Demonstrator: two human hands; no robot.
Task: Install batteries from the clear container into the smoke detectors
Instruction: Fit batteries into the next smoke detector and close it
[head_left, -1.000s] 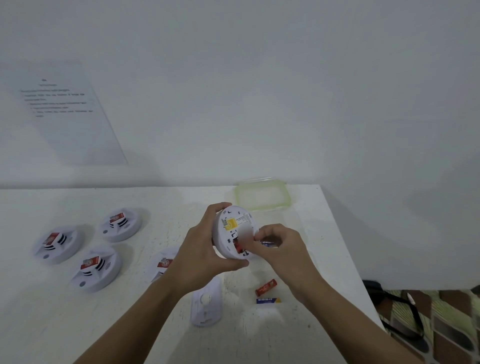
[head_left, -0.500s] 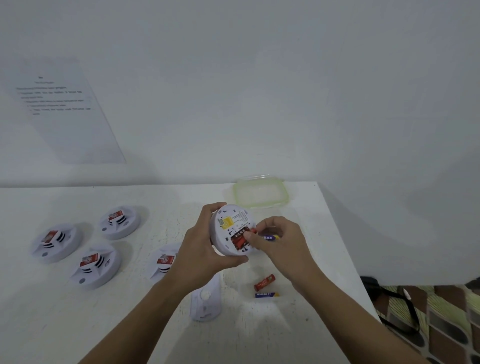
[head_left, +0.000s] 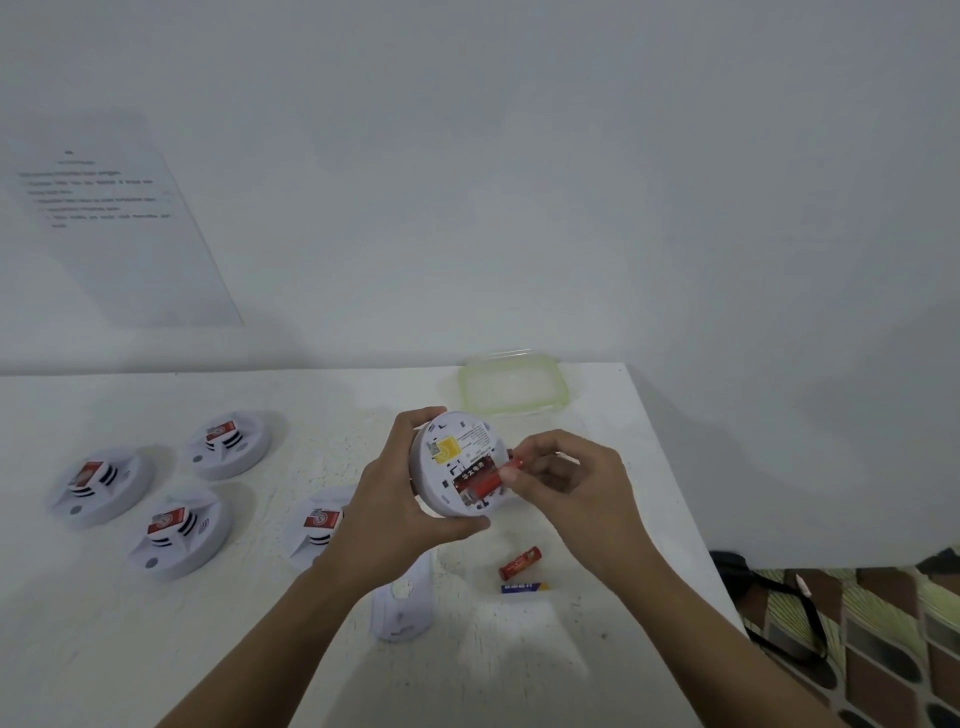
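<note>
Insertion step: the left hand (head_left: 395, 514), fingers curled round the rim, holds the detector (head_left: 457, 457) back-up above the table (head_left: 234, 649) while the right hand (head_left: 571, 488) pinches a red battery (head_left: 514, 462) at the open bay, which next probably needs pressing flat, poles matched.

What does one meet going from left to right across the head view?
Far-left smoke detector, front detector, back detector, half-hidden detector, held detector, right hand, black bag.
</note>
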